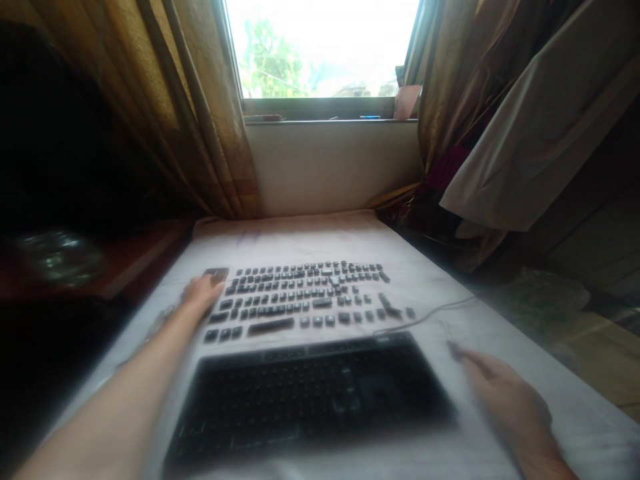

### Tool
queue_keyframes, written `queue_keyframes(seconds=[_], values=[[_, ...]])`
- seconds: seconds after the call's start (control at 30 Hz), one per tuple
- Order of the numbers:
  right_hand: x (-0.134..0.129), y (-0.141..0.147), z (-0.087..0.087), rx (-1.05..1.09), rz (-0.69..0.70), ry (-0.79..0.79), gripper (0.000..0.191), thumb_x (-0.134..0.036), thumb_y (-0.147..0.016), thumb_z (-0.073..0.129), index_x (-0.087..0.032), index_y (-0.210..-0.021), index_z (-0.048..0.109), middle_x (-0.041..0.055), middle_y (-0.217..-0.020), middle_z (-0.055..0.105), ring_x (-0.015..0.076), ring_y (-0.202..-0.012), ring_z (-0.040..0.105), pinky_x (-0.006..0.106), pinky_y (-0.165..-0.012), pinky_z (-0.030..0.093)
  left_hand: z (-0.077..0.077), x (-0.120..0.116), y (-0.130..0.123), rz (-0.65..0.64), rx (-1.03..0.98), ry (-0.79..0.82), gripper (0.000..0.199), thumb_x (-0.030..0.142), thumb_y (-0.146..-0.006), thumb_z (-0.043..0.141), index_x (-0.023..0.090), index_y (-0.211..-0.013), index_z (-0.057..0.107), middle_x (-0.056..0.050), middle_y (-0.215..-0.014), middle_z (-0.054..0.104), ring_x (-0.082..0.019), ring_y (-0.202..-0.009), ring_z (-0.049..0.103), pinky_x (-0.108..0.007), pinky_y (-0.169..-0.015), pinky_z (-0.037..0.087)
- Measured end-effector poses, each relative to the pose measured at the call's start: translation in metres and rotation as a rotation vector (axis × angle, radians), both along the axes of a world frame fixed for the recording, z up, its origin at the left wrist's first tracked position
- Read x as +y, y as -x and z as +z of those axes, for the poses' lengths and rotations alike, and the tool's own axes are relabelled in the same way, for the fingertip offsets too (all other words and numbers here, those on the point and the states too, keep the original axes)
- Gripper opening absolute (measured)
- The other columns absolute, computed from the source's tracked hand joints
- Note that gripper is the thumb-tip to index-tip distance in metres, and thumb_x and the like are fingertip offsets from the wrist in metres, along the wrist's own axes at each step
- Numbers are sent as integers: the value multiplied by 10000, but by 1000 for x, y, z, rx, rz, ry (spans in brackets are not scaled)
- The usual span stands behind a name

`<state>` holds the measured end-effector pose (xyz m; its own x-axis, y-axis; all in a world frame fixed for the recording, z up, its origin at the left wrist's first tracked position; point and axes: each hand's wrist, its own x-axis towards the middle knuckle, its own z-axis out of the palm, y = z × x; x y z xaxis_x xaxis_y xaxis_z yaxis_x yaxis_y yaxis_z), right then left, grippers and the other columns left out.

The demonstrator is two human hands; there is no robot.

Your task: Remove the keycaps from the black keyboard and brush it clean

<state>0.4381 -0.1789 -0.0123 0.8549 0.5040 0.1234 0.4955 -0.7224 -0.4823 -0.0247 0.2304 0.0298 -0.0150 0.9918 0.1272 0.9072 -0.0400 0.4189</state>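
A black keyboard (310,393), stripped of its keycaps over most of its face, lies on the cloth-covered table. Beyond it, loose black keycaps (270,325) are laid out in rows like a keyboard layout. My left hand (203,293) is at the left end of these rows, its fingers closed on a dark, flat phone (218,273). To the right of the keyboard, my right hand (510,390) pinches a small dark tool (454,350) with thin wires at its tip, which looks like a keycap puller. Motion blur hides its details.
A thin cable (430,308) runs from the keyboard's back edge to the table's right side. Left of my forearm lies a blurred clear item (163,320). Curtains (200,100) flank the window, and a pink pot (407,102) stands on the sill. Cloth (540,120) hangs at right.
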Motion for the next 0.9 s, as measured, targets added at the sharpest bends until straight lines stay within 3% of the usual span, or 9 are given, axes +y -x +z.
queue_keyframes(seconds=[0.17,0.33,0.5,0.63,0.8,0.9], values=[[1,-1,2,15,11,2,368,-441,-819,513,-308,-950,830,35,-1133,791,291,-928,735,357,-737,576,7,-19,8,-52,-17,4,379,380,-966,644,196,-1295,609,-105,-1316,630,-247,-1112,655,-462,-923,578],[3,1,7,36,11,49,387,-435,-855,505,-296,-1022,826,55,-1168,776,295,-925,736,365,-744,576,8,-59,17,-158,-99,-22,368,382,-971,635,197,-1289,613,-106,-1320,630,-244,-1109,654,-465,-929,577],[4,1,2,-37,39,49,384,-404,-876,497,-284,-1035,826,64,-1171,775,291,-917,736,363,-714,567,-8,-115,25,-197,-266,-49,325,377,-966,623,190,-1229,662,-105,-1321,657,-267,-1194,636,-486,-1022,529],[5,8,6,-119,53,47,411,-360,-910,473,-246,-1130,800,94,-1219,754,284,-970,734,360,-740,568,-24,-154,29,-187,-425,-47,375,455,-911,561,247,-1171,734,-76,-1250,738,-292,-1262,633,-407,-1106,475],[9,40,19,-211,107,-34,427,-318,-953,424,-222,-1183,770,106,-1233,752,289,-1054,716,375,-838,562,-35,-182,36,-152,-595,-40,502,537,-843,578,222,-1203,732,-101,-1288,733,-315,-1311,609,-426,-1139,447],[13,58,18,-149,171,-13,417,-352,-964,434,-248,-1195,765,84,-1157,786,280,-978,738,346,-776,557,-40,-193,42,-114,-670,-20,523,569,-813,624,239,-1202,739,-109,-1246,750,-349,-1256,646,-469,-1088,497]])
